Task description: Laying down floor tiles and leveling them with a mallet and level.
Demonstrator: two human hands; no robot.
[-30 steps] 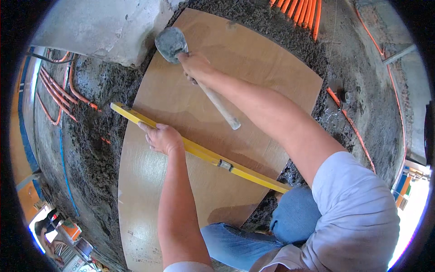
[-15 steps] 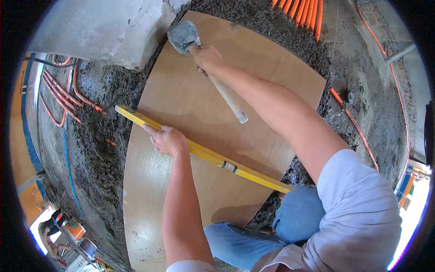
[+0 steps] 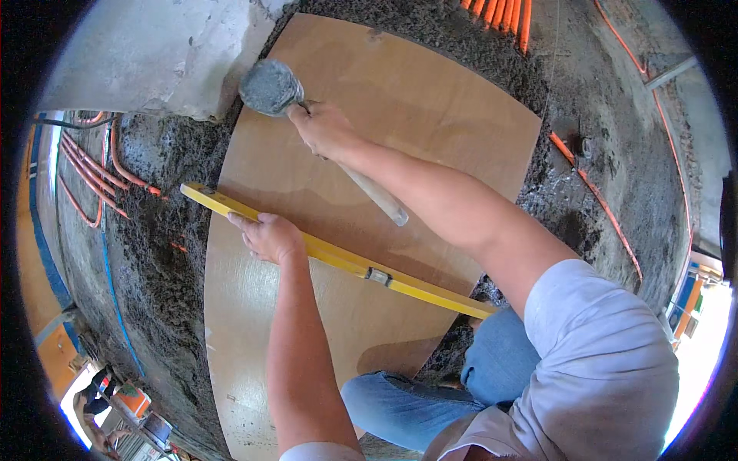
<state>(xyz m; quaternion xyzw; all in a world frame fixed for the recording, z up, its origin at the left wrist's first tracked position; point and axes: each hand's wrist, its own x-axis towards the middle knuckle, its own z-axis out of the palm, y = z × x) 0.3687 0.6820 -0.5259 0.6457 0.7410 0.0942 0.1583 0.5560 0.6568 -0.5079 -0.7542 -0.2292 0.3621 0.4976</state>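
My left hand (image 3: 270, 237) grips a yellow spirit level (image 3: 430, 290) near its left end. The level lies slantwise across a large tan tile (image 3: 384, 77), from beyond its left edge to beside my knee. A mallet (image 3: 270, 86) with a grey, dirt-coated round head and a pale handle is in my right hand (image 3: 321, 132), gripped close to the head. That head is over the tile's far left edge; I cannot tell whether it touches. The handle points back toward the level.
Dark, crumbly mortar (image 3: 165, 284) surrounds the tile. A rough concrete block (image 3: 146, 61) stands at the far left. Orange conduits (image 3: 92, 173) rise at left, with more orange conduits (image 3: 500, 14) at the far side. A blue line (image 3: 115, 292) runs along the left ground.
My right hand has brought the mallet left and slightly nearer to me over the tile. The whole view has shifted a little. My left hand stays on the level.
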